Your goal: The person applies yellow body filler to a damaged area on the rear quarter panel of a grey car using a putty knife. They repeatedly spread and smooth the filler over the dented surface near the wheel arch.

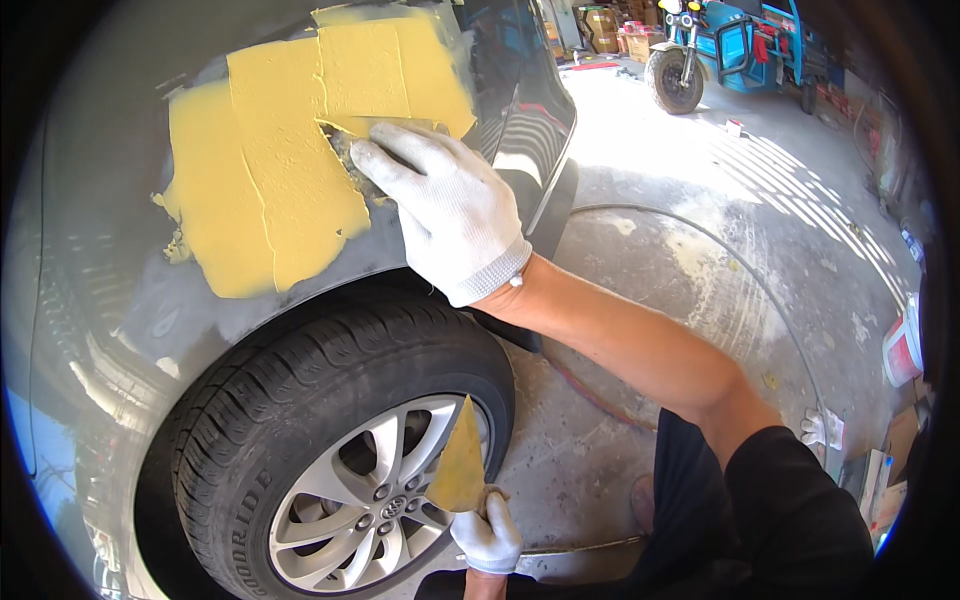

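Head view: gloved right hand [455,215] grips a thin spreader [428,125] against yellow paste [285,130] on the grey car panel [100,200], left side; gloved left hand [487,538], well apart and nearer, clasps a paste-smeared scraper [459,468] before the wheel [310,470].

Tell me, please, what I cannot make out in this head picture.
In the head view:
- What the right hand grips: mostly hidden by the hand itself.
- The grip end of the yellow-smeared spatula: covered by the left hand.
- The tyre: its lowest part is cut off by the bottom edge.
- The blue vehicle: its top is cut off by the upper edge.
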A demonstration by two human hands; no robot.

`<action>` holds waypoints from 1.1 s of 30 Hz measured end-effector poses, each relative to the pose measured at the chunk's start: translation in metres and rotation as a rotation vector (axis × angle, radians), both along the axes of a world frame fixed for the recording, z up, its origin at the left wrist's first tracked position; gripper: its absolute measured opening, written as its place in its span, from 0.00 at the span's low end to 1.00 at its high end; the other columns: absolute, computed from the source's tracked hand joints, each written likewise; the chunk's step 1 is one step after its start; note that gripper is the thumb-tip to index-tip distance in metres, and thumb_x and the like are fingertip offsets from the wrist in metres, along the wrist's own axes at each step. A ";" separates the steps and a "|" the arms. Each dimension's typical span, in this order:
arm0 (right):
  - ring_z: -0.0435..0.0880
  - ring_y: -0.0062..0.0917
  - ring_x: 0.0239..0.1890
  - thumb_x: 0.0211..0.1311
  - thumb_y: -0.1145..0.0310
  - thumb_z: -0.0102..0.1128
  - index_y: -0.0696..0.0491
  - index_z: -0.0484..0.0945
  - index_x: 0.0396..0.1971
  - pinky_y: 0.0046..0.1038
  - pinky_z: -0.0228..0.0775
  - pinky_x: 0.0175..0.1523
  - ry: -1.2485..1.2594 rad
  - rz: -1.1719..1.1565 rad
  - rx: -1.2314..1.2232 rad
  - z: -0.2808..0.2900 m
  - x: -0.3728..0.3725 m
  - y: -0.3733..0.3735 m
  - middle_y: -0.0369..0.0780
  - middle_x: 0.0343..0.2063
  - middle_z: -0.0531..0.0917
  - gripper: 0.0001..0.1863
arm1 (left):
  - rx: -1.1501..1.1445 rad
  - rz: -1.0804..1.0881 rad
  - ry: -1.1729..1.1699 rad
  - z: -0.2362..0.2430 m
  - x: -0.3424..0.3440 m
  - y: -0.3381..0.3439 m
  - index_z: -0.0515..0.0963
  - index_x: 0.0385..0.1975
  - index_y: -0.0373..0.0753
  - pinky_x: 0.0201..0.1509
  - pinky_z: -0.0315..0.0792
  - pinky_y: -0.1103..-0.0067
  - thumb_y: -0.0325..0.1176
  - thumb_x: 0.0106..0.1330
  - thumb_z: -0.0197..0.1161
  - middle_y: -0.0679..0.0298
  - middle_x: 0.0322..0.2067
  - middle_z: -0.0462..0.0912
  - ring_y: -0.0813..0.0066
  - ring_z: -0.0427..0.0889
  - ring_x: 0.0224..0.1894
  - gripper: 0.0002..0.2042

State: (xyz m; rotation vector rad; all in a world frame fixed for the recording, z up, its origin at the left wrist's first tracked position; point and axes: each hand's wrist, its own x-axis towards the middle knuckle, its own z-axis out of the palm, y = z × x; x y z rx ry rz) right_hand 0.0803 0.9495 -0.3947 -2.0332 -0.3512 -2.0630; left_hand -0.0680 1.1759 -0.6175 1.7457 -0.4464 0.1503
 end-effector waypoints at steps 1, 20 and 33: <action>0.84 0.40 0.52 0.59 0.77 0.58 0.53 0.82 0.53 0.40 0.79 0.54 0.008 -0.001 0.010 -0.004 0.000 0.003 0.43 0.50 0.83 0.21 | -0.005 0.005 -0.004 0.000 0.000 0.000 0.76 0.26 0.30 0.26 0.61 0.81 0.21 0.71 0.51 0.67 0.17 0.72 0.83 0.68 0.20 0.10; 0.83 0.39 0.56 0.56 0.79 0.61 0.48 0.83 0.59 0.36 0.80 0.58 0.263 -0.018 -0.004 -0.057 -0.034 0.034 0.42 0.57 0.82 0.28 | 0.009 0.038 0.048 0.007 -0.002 0.006 0.78 0.29 0.28 0.26 0.65 0.81 0.21 0.71 0.51 0.68 0.17 0.71 0.84 0.68 0.19 0.10; 0.83 0.36 0.57 0.53 0.72 0.66 0.53 0.81 0.57 0.36 0.79 0.60 0.483 0.122 -0.154 -0.088 -0.080 0.021 0.42 0.55 0.83 0.26 | -0.310 0.019 0.258 0.017 -0.003 0.004 0.71 0.34 0.34 0.18 0.57 0.84 0.33 0.81 0.48 0.64 0.22 0.75 0.84 0.64 0.14 0.13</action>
